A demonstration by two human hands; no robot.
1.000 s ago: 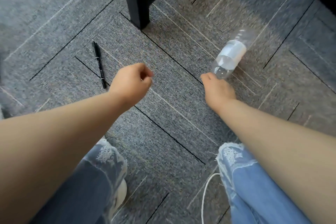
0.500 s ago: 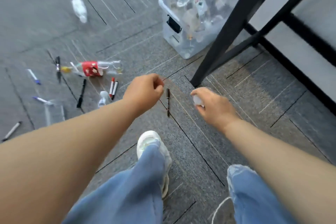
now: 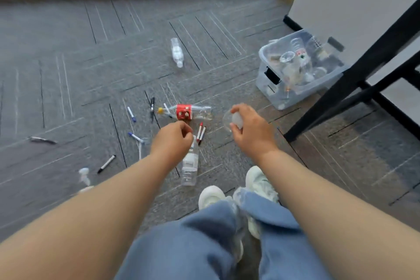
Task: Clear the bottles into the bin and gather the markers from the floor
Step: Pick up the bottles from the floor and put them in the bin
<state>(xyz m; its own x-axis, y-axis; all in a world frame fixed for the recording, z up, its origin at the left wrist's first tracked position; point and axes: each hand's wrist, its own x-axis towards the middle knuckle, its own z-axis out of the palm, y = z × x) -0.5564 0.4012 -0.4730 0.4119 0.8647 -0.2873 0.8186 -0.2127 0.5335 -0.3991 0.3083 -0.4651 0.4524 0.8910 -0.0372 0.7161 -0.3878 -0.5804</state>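
Observation:
My right hand (image 3: 252,132) grips a clear plastic bottle (image 3: 230,120), held above the carpet. My left hand (image 3: 173,140) hovers beside it, its fingers curled with nothing in them. Below the left hand a clear bottle (image 3: 190,167) lies on the floor. A red-labelled bottle (image 3: 189,112) lies just beyond both hands, and another clear bottle (image 3: 176,52) lies farther off. Several markers are scattered about: two red ones (image 3: 201,133), blue ones (image 3: 131,114) (image 3: 136,137) and black ones (image 3: 151,108) (image 3: 106,163). The clear bin (image 3: 268,75) with several bottles inside stands at the right.
A black table leg (image 3: 354,75) slants down right of the bin, its foot near my right hand. A white wall rises behind it, and a baseboard runs along the far side. Another small bottle (image 3: 84,177) and a grey marker (image 3: 42,140) lie at the left. My shoes (image 3: 212,196) are below.
My right hand took hold of the clear bottle near the table leg and lifted it. The view swung left, bringing the bin and the scattered markers and bottles into sight.

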